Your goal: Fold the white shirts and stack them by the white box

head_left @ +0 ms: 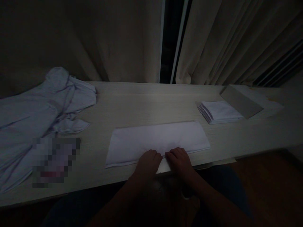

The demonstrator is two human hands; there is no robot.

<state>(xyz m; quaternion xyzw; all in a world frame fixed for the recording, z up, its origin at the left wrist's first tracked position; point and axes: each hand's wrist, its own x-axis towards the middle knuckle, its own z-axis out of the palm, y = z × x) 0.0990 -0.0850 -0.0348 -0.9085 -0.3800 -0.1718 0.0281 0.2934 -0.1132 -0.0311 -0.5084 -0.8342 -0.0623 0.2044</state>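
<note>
A white cloth, folded into a long flat strip, lies crosswise on the pale table in front of me. My left hand grips its near edge just left of the middle, with the fingers curled. Close beside it, my right hand pinches the same edge, fingers bent and thumb toward the left hand. A small gap separates the two hands. Both thumbs and fingertips are partly hidden in the dim light.
Crumpled white fabric is heaped at the left, near a blurred-out patch. Folded white cloths form a stack at the right, beside a grey flat board. Beige curtains hang behind the table.
</note>
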